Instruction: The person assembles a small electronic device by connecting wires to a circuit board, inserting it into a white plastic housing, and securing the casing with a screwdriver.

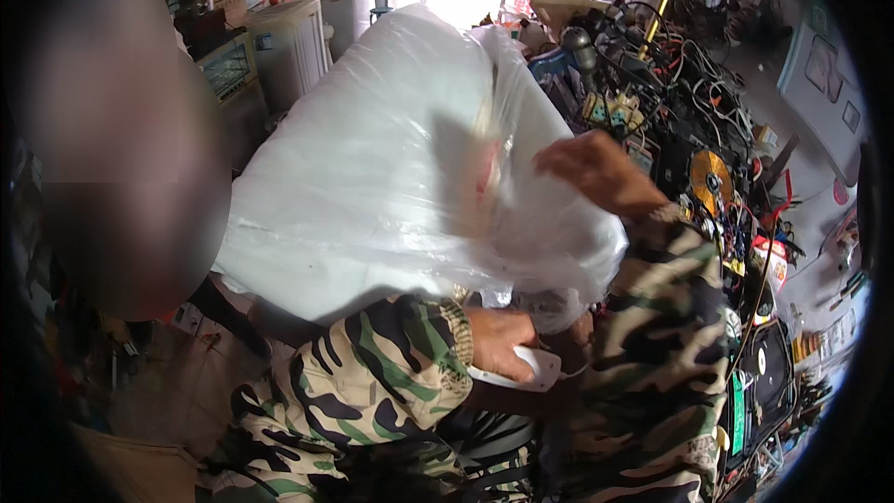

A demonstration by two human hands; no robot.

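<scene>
A large white bundle (pixel 372 158) wrapped in clear plastic film fills the middle, with a blurred red mark on its right part. My left hand (pixel 503 343) is closed round a flat white plastic piece (pixel 517 368) with a rounded end and small dark holes, just below the bundle's near edge. What kind of piece it is I cannot make out. Over the bundle's right side is my right hand (pixel 601 172), smeared by motion, its fingers pointing left. Whether it touches the film or holds anything does not show. Crumpled clear film (pixel 549 307) hangs beside my left hand.
A tangled heap of cables and electrical parts (pixel 652 84) lies along the right, with a copper-coloured disc (pixel 711 177) on it. A yellow pole (pixel 666 0) rises behind. White cabinets (pixel 291 51) stand at the back left. A blurred shape (pixel 121 130) covers the left.
</scene>
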